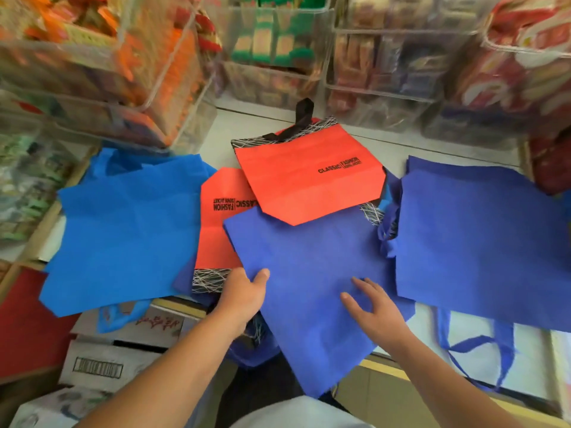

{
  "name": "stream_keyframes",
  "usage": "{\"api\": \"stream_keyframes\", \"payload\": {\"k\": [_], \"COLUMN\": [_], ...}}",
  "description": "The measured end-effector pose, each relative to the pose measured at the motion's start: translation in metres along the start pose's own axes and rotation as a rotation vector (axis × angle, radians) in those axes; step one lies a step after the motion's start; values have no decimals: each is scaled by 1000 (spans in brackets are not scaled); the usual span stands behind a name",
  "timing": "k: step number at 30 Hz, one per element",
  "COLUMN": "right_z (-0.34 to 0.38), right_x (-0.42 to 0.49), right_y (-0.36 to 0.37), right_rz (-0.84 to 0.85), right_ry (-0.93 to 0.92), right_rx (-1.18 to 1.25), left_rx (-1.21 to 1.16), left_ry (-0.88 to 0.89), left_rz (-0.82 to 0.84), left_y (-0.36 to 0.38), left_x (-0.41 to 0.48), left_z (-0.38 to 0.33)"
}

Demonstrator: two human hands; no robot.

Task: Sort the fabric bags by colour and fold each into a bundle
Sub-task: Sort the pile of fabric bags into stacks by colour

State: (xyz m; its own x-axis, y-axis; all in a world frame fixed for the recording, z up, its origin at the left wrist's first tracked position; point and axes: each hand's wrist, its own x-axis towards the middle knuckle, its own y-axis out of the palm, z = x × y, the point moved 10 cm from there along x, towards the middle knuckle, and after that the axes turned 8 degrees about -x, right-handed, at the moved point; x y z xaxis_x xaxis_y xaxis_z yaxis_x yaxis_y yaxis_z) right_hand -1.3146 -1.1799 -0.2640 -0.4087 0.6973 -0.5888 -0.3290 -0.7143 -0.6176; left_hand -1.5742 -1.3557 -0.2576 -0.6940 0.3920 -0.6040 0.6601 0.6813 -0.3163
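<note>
A dark blue fabric bag (312,273) lies tilted in the middle of the counter, its lower corner hanging over the front edge. My left hand (242,293) grips its left edge, thumb on top. My right hand (375,307) rests flat on the same bag with fingers spread. Two red-orange bags printed "CLASSIC FASHION" lie behind it: one (306,177) on top with a black handle, one (216,223) partly beneath. A lighter blue bag (126,233) lies at the left. More dark blue bags (482,239) are stacked at the right, handles dangling.
Clear plastic bins (272,57) full of packaged goods line the back and left of the white counter (222,128). Cardboard boxes (114,356) sit below the counter at the left, beside a red surface (27,319).
</note>
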Motion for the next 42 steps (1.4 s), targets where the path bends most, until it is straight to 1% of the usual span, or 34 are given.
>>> {"api": "stream_keyframes", "payload": {"k": [2,3,4,6,7,8,9,10,12,13,14,16,18,20,21,22,23,24,25,27,28,29,31,33,35,37,38,40,42], "right_z": [-12,-17,-22,-23,-18,-11,-6,0,5,5,0,-26,-61,-102,-122,-140,-155,-165,-164,-141,-123,-107,-79,-62,-60,-68,-77,-94,-103], "right_x": [-12,-21,-30,-46,-54,-62,-70,-80,-100,-111,-121,-132,-137,-131,-122,-112,-105,-97,-90,-72,-64,-58,-45,-26,0,22,33,47,58], "right_y": [-20,-27,-30,-22,-17,-16,-28,-52,-119,-149,-176,-219,-256,-281,-285,-282,-274,-261,-245,-200,-172,-142,-89,-56,-42,-43,-44,-49,-60], "right_rz": [-120,-157,-163,-81,-22,11,-22,-117,-382,-482,-557,-682,-808,-882,-863,-805,-751,-700,-658,-554,-463,-348,-155,-58,-2,29,48,85,61], "right_ry": [52,94,137,197,210,206,175,109,-42,-102,-143,-165,-113,-2,90,207,300,340,316,119,15,-50,-151,-210,-181,-82,-26,77,159], "right_rx": [-63,-75,-30,205,356,494,573,580,435,372,333,304,279,236,138,-3,-120,-169,-191,-221,-223,-207,-222,-303,-437,-502,-504,-526,-551], "left_rx": [-192,-322,-482,-785,-859,-854,-821,-714,-471,-407,-367,-312,-280,-209,-147,-68,15,101,147,173,182,199,277,404,515,549,547,511,439], "left_ry": [-1,-25,-50,-89,-115,-129,-123,-96,-54,-27,3,58,103,155,195,232,257,274,282,282,274,249,183,148,100,33,8,10,50], "left_rz": [-177,-239,-264,-188,-150,-128,-126,-157,-237,-235,-197,-88,36,179,230,255,252,229,218,231,220,171,14,-149,-256,-262,-249,-253,-316], "left_y": [-22,-33,-40,-34,-28,-21,-13,-10,2,13,30,74,123,171,190,203,209,208,203,182,165,142,82,20,-32,-62,-69,-78,-88], "left_x": [-26,-38,-49,-72,-82,-92,-102,-111,-130,-140,-149,-159,-158,-152,-147,-140,-134,-127,-122,-114,-106,-96,-67,-34,-5,17,23,33,37], "left_z": [2,7,12,9,10,13,18,23,32,32,27,9,-18,-48,-59,-62,-63,-59,-54,-40,-32,-22,-5,3,8,18,23,26,19]}}
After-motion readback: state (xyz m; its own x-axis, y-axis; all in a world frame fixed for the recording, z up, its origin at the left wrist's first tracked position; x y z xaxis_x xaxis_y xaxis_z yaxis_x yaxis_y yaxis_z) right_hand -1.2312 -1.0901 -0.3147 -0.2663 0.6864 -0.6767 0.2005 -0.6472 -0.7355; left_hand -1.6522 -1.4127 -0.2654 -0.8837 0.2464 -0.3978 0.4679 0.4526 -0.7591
